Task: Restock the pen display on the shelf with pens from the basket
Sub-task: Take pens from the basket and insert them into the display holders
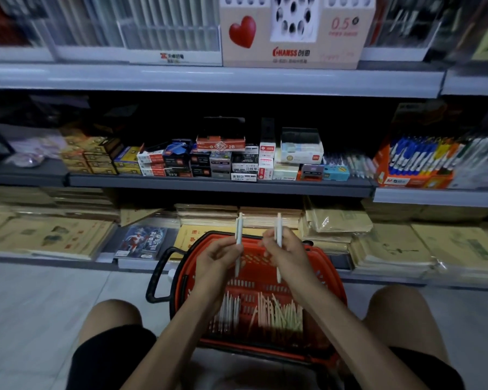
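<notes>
A left pen (239, 235) is being held upright in the left grip (217, 260), fingers curled round it, and a right pen (279, 229) likewise in the right grip (285, 254), both just above the basket (254, 274). Loose pens (279, 313) are being kept inside the basket. The display (293, 53) is being carried on the shelf (209, 80) well above the basket.

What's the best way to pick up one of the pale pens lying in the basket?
Come straight down from above and pinch one pen across its barrel near the far tip. They lie flat, roughly parallel, tips fanned apart there, and the basket walls block side approaches.
</notes>
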